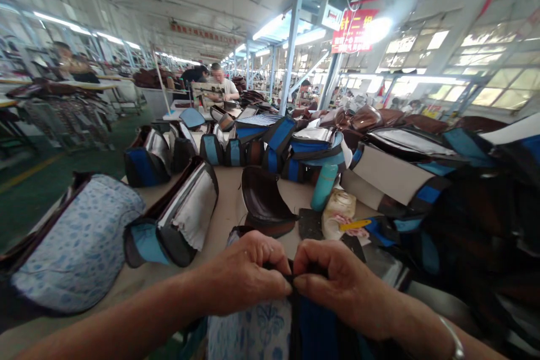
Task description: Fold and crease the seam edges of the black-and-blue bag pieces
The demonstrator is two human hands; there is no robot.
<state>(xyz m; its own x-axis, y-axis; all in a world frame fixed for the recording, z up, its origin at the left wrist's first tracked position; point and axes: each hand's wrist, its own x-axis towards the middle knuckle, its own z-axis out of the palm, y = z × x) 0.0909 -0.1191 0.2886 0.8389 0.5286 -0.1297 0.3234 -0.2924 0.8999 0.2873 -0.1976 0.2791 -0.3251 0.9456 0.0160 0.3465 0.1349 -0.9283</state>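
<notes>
Right in front of me is a bag with blue-patterned pale lining and a dark blue and black side. My left hand pinches its dark top edge between thumb and curled fingers. Close beside it, my right hand grips the same edge the same way, with a bracelet on the wrist. The two thumbs nearly meet at the edge; the exact bit between the fingertips is hidden. Just beyond lies a curved dark brown leather-like piece on the table.
To the left lie a patterned bag and a bag with a light blue end. A teal bottle, a plastic jar and a yellow-handled tool stand or lie ahead right. Piled bags crowd the right side. People work farther back.
</notes>
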